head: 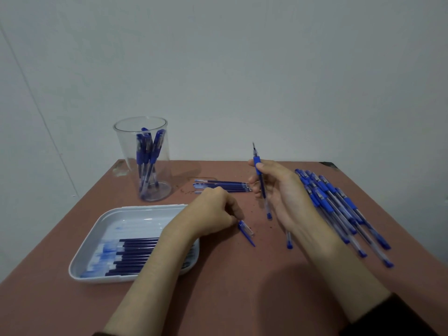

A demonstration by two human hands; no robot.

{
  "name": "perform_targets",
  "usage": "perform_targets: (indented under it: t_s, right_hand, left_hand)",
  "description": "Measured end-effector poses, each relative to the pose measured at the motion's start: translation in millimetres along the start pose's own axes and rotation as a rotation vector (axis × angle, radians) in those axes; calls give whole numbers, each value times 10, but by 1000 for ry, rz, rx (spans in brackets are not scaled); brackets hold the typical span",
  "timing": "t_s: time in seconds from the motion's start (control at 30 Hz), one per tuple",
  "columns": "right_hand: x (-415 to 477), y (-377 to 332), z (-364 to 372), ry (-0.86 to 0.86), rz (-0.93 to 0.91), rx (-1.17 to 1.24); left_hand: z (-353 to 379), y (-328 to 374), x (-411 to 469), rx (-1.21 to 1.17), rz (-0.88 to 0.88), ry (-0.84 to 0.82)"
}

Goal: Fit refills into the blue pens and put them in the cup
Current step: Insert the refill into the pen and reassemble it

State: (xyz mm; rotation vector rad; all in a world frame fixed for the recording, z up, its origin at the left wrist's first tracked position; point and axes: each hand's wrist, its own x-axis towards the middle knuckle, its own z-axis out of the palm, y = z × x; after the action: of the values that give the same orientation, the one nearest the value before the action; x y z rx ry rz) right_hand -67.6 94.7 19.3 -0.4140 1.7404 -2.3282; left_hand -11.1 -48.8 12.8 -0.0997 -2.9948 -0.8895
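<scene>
Head view, nearest first: two forearms reach up from the bottom edge, with a dark sleeve [397, 316] at the right wrist. They lie over a reddish-brown worktop [230, 287].

At the near left sits a pale tray [83, 253] holding a row of dark blue refills [135, 253] laid side by side. The left forearm crosses its right end.

Just beyond the tray's right corner, the left hand [213, 214] is knuckles-up with its fingers curled. Its fingertips pinch the upper end of a blue pen cap [246, 229], whose clip points toward the near right, low over the worktop.

To the right, a single capless pen [288, 240] lies partly under the right wrist.

Further right is a pile of pens [339, 209], blue-gripped with clear barrels, fanned out along the worktop's right side. Their back ends point toward the viewer.

The right hand [283, 195] is raised palm-left, with thumb and fingers wrapped round a blue pen [261, 183]. It holds the pen nearly upright, uncapped tip up and blue end plug down, clear of the worktop.

Behind the two hands, a few loose refills [223, 185] lie in a short row, tips to the right.

At the far left stands a clear cup [121, 146] near the back edge, upright, with several capped blue pens [146, 151] leaning inside it. A plain grey wall [242, 69] lies beyond.
</scene>
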Motion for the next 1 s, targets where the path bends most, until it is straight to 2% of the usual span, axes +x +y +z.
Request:
perform_targets:
  t_s: [0.07,0.13,0.17,0.23,0.33,0.43,0.57,0.77,1.0]
  right_hand:
    - [-3,3,7,-4,-1,-11]
    - [-8,1,15,10,-7,-45]
    - [-12,-1,21,21,-21,-84]
    - [-13,11,32,38,-65,-193]
    - [-6,53,46,46,-145,-370]
    - [-9,111,54,30,-248,-576]
    - [-25,120,68,38,-300,-622]
    - [-20,119,37,39,-343,-733]
    - [-35,146,40,71,-464,-947]
  left_hand:
    - [18,-28,24,6,21,71]
    - [14,-24,53,-62,31,266]
    - [2,-15,65,-169,20,377]
    - [-52,-12,65,-553,-16,525]
    - [-132,-43,27,-1118,-78,573]
    - [-150,-68,11,-1306,-88,560]
    - [-161,-51,10,-1379,-62,531]
    - [-150,-36,14,-1363,-35,497]
    - [-97,-40,29,-1058,-57,494]
